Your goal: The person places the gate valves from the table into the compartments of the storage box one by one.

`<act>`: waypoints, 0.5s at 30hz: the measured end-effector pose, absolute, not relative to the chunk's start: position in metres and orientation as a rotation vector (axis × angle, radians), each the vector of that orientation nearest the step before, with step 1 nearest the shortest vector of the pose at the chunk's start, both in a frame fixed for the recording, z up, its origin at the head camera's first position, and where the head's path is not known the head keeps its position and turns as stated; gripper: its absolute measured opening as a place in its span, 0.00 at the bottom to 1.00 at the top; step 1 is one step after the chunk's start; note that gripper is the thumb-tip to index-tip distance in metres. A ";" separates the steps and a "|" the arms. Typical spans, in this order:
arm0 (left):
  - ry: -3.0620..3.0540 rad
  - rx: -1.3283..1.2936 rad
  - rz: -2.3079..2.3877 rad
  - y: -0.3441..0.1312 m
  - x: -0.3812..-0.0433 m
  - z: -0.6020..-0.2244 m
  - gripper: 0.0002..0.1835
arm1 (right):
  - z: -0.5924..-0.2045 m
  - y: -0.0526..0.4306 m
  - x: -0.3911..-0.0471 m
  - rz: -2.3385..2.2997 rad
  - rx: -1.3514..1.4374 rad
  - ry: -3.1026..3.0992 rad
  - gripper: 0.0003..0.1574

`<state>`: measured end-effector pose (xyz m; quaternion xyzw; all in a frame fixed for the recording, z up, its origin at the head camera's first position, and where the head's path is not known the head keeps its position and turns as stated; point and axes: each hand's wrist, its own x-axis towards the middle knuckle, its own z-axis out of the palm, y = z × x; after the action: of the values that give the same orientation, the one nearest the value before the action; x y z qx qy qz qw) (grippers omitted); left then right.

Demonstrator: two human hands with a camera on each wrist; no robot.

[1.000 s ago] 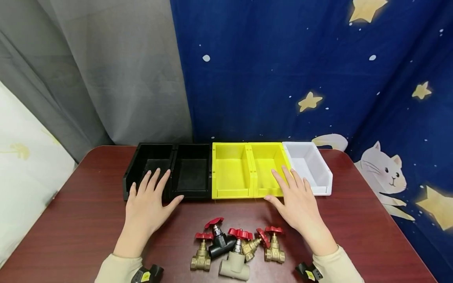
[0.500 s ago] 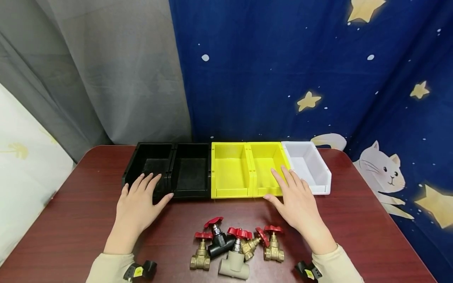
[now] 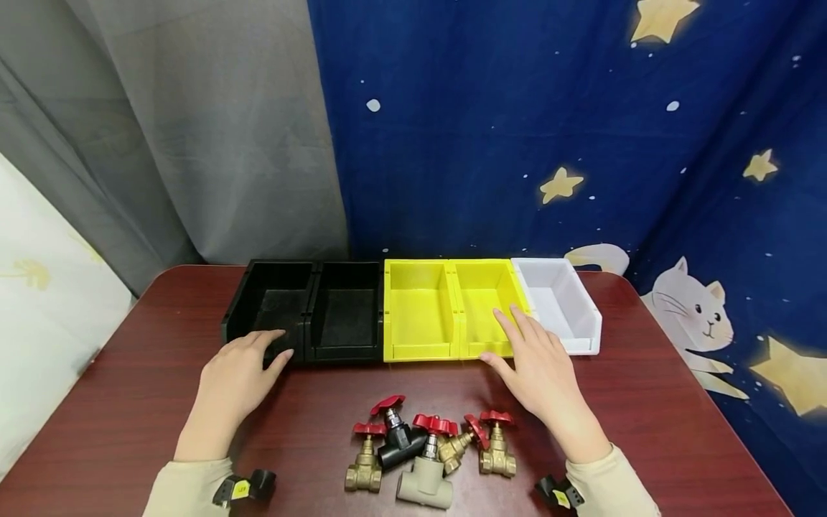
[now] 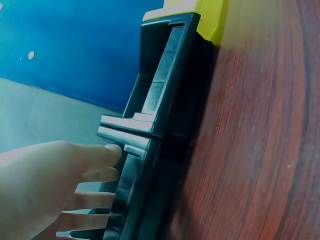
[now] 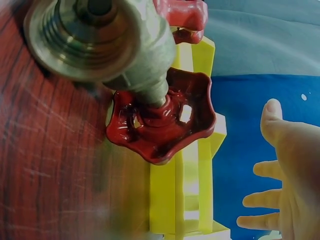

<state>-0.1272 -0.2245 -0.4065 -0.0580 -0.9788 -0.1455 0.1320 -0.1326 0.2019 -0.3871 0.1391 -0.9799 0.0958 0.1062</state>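
Observation:
My left hand [image 3: 232,377] is at the front of the leftmost black bin [image 3: 278,307], its fingers over the low front wall and its thumb near the right corner. In the left wrist view the fingertips sit right at the bin's rim [image 4: 127,200]. Relaxed and spread, my right hand [image 3: 543,370] hovers before the right yellow bin [image 3: 481,351] and holds nothing. Between the hands lie several red-handled valves: a brass valve [image 3: 364,474], a black valve [image 3: 402,446], a grey valve [image 3: 425,482], a tilted brass valve [image 3: 454,452] and another brass valve [image 3: 497,458].
A second black bin [image 3: 349,353], the left yellow bin [image 3: 423,352] and a white bin [image 3: 584,347] complete the row along the back of the red-brown table [image 3: 129,402]. Behind it hang a grey curtain [image 3: 258,143] and a blue starry curtain [image 3: 452,143].
My left hand has drawn back and to the left, from over the black bins down to the leftmost one's front edge, its fingers dipping. The right hand and valves have stayed put.

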 end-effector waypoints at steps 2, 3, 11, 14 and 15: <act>-2.847 -0.177 -0.431 -0.225 -0.129 -0.407 0.22 | -0.385 0.203 -0.133 0.280 0.402 -2.888 0.46; -2.851 -0.180 -0.434 -0.225 -0.129 -0.407 0.21 | -0.384 0.204 -0.133 0.279 0.398 -2.887 0.46; -2.862 -0.219 -0.436 -0.229 -0.132 -0.409 0.16 | -0.383 0.205 -0.135 0.292 0.385 -2.867 0.40; -2.899 -0.235 -0.473 -0.233 -0.134 -0.408 0.14 | -0.385 0.203 -0.134 0.310 0.371 -2.863 0.39; -2.915 -0.234 -0.490 -0.235 -0.135 -0.407 0.13 | -0.386 0.203 -0.133 0.316 0.369 -2.860 0.39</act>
<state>-0.1353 -0.2347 -0.4073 -0.0786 -0.9793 -0.1646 0.0883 -0.1332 0.2029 -0.3858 0.1263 -0.9788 0.1081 0.1198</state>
